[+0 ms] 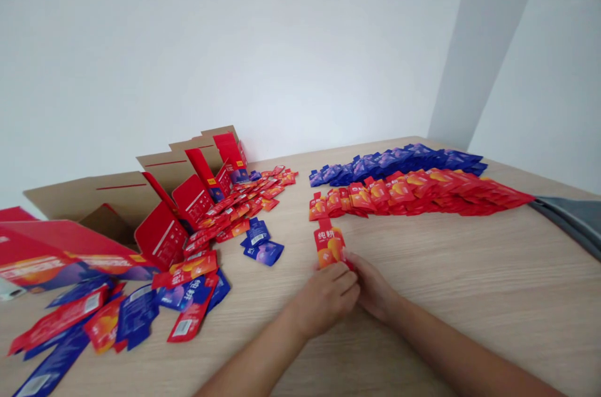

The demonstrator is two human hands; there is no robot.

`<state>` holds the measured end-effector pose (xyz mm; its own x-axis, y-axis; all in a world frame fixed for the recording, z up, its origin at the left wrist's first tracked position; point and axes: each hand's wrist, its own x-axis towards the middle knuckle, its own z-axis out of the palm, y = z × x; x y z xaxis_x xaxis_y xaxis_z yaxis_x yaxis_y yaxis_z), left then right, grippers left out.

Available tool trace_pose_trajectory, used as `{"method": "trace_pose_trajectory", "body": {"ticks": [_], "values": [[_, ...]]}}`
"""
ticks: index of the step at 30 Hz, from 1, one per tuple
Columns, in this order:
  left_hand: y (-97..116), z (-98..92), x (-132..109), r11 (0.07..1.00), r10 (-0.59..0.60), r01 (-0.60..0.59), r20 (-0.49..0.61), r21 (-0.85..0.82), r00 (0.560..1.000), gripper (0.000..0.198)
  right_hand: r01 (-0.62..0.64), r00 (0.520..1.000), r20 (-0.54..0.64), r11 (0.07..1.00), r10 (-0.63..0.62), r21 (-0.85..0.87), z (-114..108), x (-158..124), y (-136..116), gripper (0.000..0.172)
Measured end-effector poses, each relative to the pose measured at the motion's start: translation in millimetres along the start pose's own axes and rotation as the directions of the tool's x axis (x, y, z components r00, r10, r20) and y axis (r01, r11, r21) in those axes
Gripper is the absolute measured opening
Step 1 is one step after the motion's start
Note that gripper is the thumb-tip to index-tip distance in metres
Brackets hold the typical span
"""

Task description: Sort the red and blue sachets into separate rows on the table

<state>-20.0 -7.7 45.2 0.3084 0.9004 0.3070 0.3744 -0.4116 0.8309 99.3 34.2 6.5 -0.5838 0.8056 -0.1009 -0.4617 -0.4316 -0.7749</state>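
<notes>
A small red pouch (327, 239) with orange fruit printed on it is held upright over the table between my two hands. My left hand (326, 300) has its fingers closed around the pouch's lower part. From the other side my right hand (374, 287) grips its lower right edge, its fingertips partly hidden behind the left fingers. Just beyond the pouch lies a long overlapping row of red pouches (413, 192). Behind that runs a similar row of blue pouches (389, 163).
Open cardboard boxes (106, 250), red outside and brown inside, stand along the left. Loose red pouches (230, 215) spill from them, with two or so blue pouches (263, 253) nearby and a mixed heap (136, 315) at front left. Grey fabric (570, 215) lies at the right edge.
</notes>
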Motion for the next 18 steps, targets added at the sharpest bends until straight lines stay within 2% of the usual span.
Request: {"method": "trace_pose_trajectory", "body": {"ticks": [2,3,4,6,7,8,9,11,12,13,15,18], "values": [[-4,8.0,-2,0.982,0.136,-0.153,0.144,0.110,0.980,0.025,0.040,0.996,-0.076,0.999,-0.041,-0.010,-2,1,-2,0.033],[-7,6.4,-2,0.958,0.195,-0.222,0.160,0.179,0.968,0.030,0.075,0.990,-0.115,0.997,-0.078,-0.031,-3,2,-3,0.035],[-10,2.6,0,0.948,0.209,-0.219,0.067,0.230,0.976,0.031,0.108,0.982,-0.149,0.992,-0.117,-0.062,-5,3,-4,0.037],[-17,-6.0,6,0.962,0.130,-0.070,-0.216,0.263,0.968,0.028,0.131,0.967,-0.198,0.978,-0.163,-0.161,-8,6,-4,0.042],[-21,-8.7,9,0.975,0.033,0.041,-0.325,0.220,0.945,0.026,0.117,0.962,-0.215,0.967,-0.167,-0.226,-9,7,-4,0.043],[-25,-9.7,12,0.978,-0.099,0.159,-0.369,0.136,0.924,0.025,0.096,0.959,-0.228,0.951,-0.167,-0.292,-11,9,-3,0.044],[-30,-9.0,14,0.960,-0.252,0.277,-0.328,0.031,0.910,0.027,0.081,0.955,-0.239,0.933,-0.173,-0.351,-12,10,-2,0.045],[-36,-4.2,17,0.863,-0.497,0.482,-0.081,-0.154,0.864,0.035,0.090,0.945,-0.249,0.900,-0.212,-0.427,-13,12,0,0.044],[-37,-1.5,18,0.810,-0.551,0.544,0.034,-0.217,0.834,0.038,0.107,0.941,-0.243,0.889,-0.235,-0.446,-13,13,0,0.044],[-37,0.5,20,0.775,-0.568,0.573,0.104,-0.268,0.817,0.039,0.124,0.937,-0.240,0.883,-0.254,-0.452,-13,13,0,0.043],[-32,1.1,27,0.764,-0.543,0.541,0.104,-0.353,0.834,0.038,0.147,0.922,-0.266,0.890,-0.282,-0.432,-13,13,-3,0.042],[-20,-4.9,56,0.817,-0.459,0.419,-0.008,-0.396,0.888,0.032,0.207,0.876,-0.351,0.916,-0.330,-0.345,-14,14,-8,0.044]]}}
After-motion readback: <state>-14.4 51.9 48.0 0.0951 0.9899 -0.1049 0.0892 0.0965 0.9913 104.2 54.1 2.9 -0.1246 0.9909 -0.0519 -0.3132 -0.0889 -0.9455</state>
